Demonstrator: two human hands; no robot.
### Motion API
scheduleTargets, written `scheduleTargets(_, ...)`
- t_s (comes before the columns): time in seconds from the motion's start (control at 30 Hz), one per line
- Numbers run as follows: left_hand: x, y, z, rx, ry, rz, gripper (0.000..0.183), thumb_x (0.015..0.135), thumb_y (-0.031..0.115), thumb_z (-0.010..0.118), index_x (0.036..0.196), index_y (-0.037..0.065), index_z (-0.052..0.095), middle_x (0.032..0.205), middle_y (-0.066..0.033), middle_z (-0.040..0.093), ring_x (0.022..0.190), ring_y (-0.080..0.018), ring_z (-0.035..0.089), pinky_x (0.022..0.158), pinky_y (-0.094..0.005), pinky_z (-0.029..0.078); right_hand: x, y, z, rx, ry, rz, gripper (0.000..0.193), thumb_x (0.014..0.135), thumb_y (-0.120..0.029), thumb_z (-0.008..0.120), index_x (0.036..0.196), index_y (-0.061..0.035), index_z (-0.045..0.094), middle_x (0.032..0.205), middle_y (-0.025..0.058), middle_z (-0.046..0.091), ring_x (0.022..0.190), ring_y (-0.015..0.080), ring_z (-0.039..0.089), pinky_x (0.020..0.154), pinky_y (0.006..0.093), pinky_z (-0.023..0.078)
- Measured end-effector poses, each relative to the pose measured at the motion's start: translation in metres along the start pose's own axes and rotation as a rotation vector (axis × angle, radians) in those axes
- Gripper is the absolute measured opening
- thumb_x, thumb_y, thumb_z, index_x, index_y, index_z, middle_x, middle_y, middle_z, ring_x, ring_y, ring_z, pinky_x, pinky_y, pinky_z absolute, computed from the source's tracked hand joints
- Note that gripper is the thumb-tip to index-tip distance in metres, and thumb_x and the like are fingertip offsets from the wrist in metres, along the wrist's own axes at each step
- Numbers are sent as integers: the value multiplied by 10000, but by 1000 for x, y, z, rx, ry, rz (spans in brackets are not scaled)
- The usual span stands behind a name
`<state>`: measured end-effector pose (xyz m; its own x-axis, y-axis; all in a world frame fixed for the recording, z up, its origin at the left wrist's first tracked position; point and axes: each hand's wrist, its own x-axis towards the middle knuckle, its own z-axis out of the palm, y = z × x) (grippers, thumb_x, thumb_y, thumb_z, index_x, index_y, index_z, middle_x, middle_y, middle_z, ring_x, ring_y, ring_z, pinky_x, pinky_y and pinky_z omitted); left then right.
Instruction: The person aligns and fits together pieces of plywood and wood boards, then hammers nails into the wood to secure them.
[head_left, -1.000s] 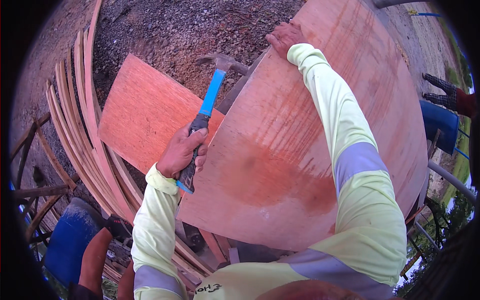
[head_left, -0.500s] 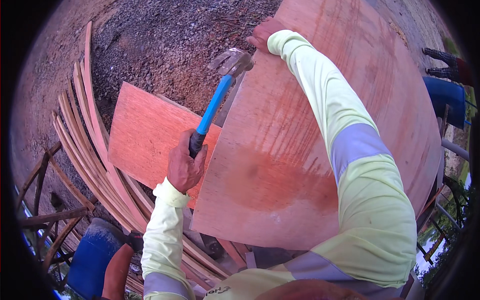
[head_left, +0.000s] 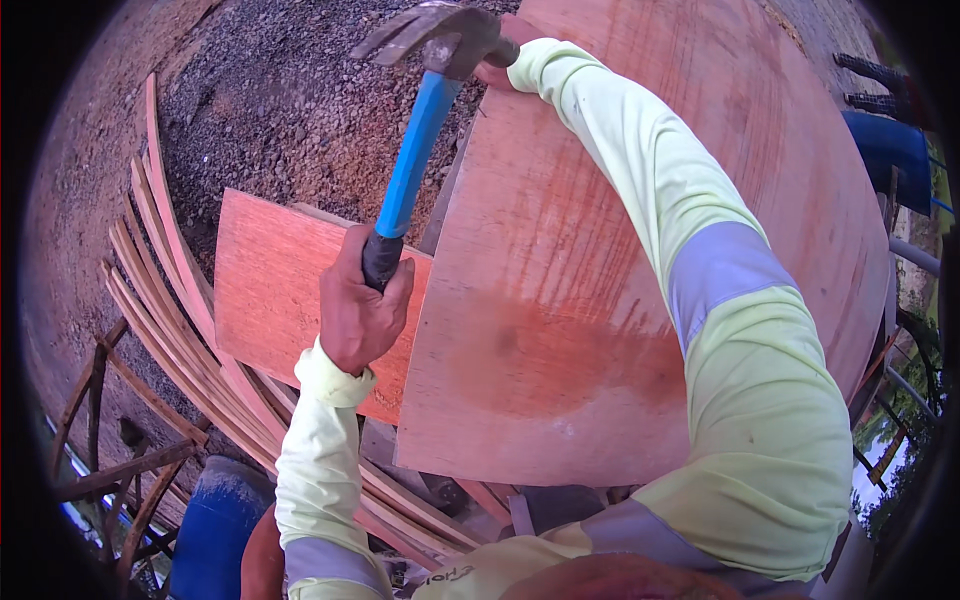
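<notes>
My left hand (head_left: 358,312) is wrapped round the dark grip of a claw hammer (head_left: 412,150), which has a blue shaft and a worn steel head. The hammer is raised, and its head overlaps my right hand (head_left: 519,30) in the picture. That hand is at the far left edge of a large reddish plywood sheet (head_left: 560,440). Its fingers look curled in, but the hammer head covers most of them, so whatever they hold is hidden. A smaller orange plywood piece (head_left: 270,285) lies lower, beneath my left hand and beside the large sheet.
Long thin timber strips (head_left: 185,310) lie in a bundle at left. Crossed wooden poles (head_left: 130,470) and a blue drum (head_left: 220,520) stand at lower left. Another blue drum (head_left: 890,160) and a person's legs (head_left: 875,85) show at far right. Gravel (head_left: 290,110) covers the ground beyond.
The hammer has come up closer to the view, its head shifting upward until it overlaps my right hand. My right hand stays at the sheet's edge. The whole view has shifted slightly.
</notes>
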<state>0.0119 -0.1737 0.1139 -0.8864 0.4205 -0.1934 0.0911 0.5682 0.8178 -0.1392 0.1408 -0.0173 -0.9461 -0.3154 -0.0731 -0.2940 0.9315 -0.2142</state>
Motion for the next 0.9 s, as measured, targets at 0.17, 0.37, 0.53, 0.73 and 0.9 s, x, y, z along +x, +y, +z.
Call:
scheduleTargets(0.17, -11, 50, -20, -444, 182, -161, 233, 852, 41, 662, 1010, 31, 491, 671, 0, 466, 520, -93, 456, 474, -263, 416, -1, -7, -15, -183, -222, 38, 391, 903, -320, 436, 810, -59, 711, 830, 165, 698, 812, 331, 652, 950, 437, 400)
scheduleTargets(0.37, 40, 4, 13, -516, 100, -323, 200, 857, 111, 640, 903, 17, 470, 659, -32, 510, 453, -99, 492, 398, -270, 426, 4, -14, -8, -125, -112, 6, 398, 921, -325, 452, 738, -47, 671, 770, 156, 672, 808, 330, 621, 905, 418, 404)
scheduleTargets(0.53, 35, 4, 43, -639, 108, -363, 193, 849, 118, 631, 900, 11, 478, 651, -39, 524, 444, -106, 494, 400, -274, 431, -10, -3, -2, -78, 84, 41, 375, 948, -375, 440, 900, -123, 714, 959, 62, 684, 1013, 242, 560, 1012, 401, 322)
scheduleTargets(0.73, -62, -16, 20, -324, 108, -360, 223, 864, 115, 669, 988, 22, 509, 691, -20, 476, 535, -122, 455, 498, -270, 402, -73, -40, 7, 368, 329, 105, 277, 733, -334, 723, 985, -218, 728, 1367, -66, 518, 1276, 235, 409, 1121, 475, 134)
scheduleTargets(0.9, -64, -19, 16, -100, 76, -269, 283, 852, 131, 687, 1051, 6, 530, 703, -58, 464, 574, -175, 448, 542, -328, 410, -74, -49, 4, 349, 244, 128, 93, 727, -281, 721, 813, -255, 748, 1372, -98, 513, 1303, 238, 364, 1113, 508, 91)
